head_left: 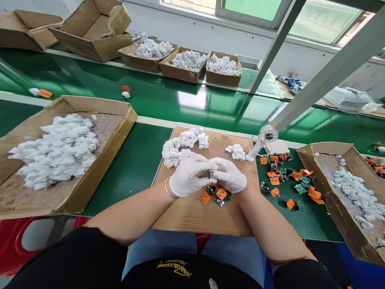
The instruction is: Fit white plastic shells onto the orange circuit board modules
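My left hand [188, 176] and my right hand [230, 177], both in white gloves, meet over the cardboard sheet [177, 214]. Between their bent fingers is a small dark electronic part [209, 174], mostly hidden by the gloves. Just below them lie several circuit boards with orange plastic plugs [221, 194]. A curved heap of white plastic pieces [172, 152] rests beyond my left hand. Past my right hand sits a smaller cluster of white pieces [236, 151].
Cardboard boxes of white pieces stand left [105, 154] and right [327, 192]. More orange-and-green assemblies [274, 178] lie right of the sheet. A clear handheld fan [264, 138] is near a slanted metal post [319, 68]. Beyond runs a green conveyor belt [156, 98], with smaller boxes [183, 74] behind it.
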The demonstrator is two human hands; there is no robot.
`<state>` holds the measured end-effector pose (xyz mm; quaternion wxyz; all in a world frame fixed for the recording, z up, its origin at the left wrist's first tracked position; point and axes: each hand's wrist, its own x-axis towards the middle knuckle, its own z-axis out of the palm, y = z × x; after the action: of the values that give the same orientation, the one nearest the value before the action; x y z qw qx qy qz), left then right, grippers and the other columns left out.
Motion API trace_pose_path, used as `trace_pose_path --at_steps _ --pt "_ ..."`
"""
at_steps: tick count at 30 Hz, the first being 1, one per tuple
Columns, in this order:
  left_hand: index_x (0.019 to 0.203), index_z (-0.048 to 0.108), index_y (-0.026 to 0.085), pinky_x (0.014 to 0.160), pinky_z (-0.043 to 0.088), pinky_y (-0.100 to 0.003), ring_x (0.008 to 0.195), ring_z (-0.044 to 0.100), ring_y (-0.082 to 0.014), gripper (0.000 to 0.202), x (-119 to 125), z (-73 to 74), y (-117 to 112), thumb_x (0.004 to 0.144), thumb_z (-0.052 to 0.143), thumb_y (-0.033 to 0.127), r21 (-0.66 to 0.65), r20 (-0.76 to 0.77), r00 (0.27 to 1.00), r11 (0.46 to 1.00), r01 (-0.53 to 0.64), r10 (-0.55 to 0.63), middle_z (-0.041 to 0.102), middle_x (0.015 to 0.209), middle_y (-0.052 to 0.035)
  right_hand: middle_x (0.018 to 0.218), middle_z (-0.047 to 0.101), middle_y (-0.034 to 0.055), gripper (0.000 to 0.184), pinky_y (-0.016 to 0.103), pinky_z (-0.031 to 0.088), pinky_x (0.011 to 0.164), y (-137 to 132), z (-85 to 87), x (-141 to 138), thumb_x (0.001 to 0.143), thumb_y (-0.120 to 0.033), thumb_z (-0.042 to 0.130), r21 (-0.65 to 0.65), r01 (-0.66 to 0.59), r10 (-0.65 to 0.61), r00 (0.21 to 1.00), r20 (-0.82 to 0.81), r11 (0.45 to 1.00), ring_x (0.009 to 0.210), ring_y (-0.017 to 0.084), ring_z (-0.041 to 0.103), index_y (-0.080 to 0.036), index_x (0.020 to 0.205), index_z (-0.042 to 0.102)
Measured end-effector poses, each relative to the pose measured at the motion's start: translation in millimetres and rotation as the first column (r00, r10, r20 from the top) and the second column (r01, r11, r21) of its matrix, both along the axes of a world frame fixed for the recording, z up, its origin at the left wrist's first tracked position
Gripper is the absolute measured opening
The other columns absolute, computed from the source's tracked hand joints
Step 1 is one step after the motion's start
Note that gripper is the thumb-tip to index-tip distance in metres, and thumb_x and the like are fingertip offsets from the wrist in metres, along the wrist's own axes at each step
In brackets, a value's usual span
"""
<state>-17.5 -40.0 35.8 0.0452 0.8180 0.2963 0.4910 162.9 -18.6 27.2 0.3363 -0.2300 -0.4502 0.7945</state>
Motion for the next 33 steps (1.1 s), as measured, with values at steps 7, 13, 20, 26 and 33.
trace_pose_path --at_steps 7,13,20,26,33 --pt "0.127 0.054 0.021 0.097 0.049 -0.051 0.113 0.061 -0.0301 0.055 -0.6 2.5 -7.0 0.076 0.070 0.035 0.008 -0.031 0.995 0.995 -0.096 0.096 0.063 0.131 -0.0131 0.067 0.063 -0.0020 0.042 0.028 0.052 0.067 -3.7 1.0 -2.5 0.063 -0.036 0.092 0.015 -0.021 0.021 0.999 0.027 1.000 0.065 0.014 0.061 -0.015 0.089 0.066" --pt "0.103 0.064 0.022 0.093 0.050 -0.047 0.106 0.061 -0.0261 0.027 2.0 3.5 -3.0 0.076 0.064 0.021 -0.026 -0.128 0.991 0.999 -0.033 0.029 0.068 0.124 -0.0073 0.067 0.060 -0.0022 0.038 0.025 0.046 0.063 2.4 6.5 3.7 0.061 -0.033 0.092 0.146 -0.057 0.034 0.987 0.157 0.988 0.064 0.011 0.053 -0.014 0.072 0.062" --pt "0.099 0.062 0.022 0.090 0.052 -0.046 0.101 0.063 -0.0235 0.025 4.6 -0.5 -3.0 0.074 0.066 0.017 0.043 -0.072 0.996 0.997 -0.058 0.061 0.071 0.118 -0.0053 0.069 0.062 -0.0003 0.038 0.027 0.046 0.064 -1.1 4.9 3.5 0.061 -0.035 0.092 0.102 -0.054 0.030 0.974 0.225 0.993 0.064 0.012 0.055 -0.012 0.071 0.064" --pt "0.076 0.058 0.021 0.088 0.054 -0.045 0.095 0.064 -0.0209 0.008 4.1 -3.7 -1.6 0.078 0.066 0.019 0.109 -0.066 0.998 0.994 -0.011 0.019 0.075 0.103 -0.0019 0.065 0.053 -0.0062 0.046 0.024 0.041 0.061 -1.8 8.4 1.0 0.062 -0.027 0.092 0.061 -0.146 0.136 0.980 0.144 0.987 0.061 0.007 0.046 -0.011 0.100 0.070" --pt "0.079 0.062 0.022 0.080 0.050 -0.042 0.100 0.059 -0.0242 0.006 5.7 -8.1 -1.1 0.080 0.067 0.021 0.218 -0.141 0.988 0.975 -0.036 0.068 0.071 0.105 -0.0022 0.074 0.060 -0.0037 0.056 0.025 0.044 0.068 -1.5 10.2 0.7 0.060 -0.028 0.092 0.123 -0.150 0.126 0.974 0.187 0.981 0.067 0.009 0.051 -0.011 0.109 0.071"
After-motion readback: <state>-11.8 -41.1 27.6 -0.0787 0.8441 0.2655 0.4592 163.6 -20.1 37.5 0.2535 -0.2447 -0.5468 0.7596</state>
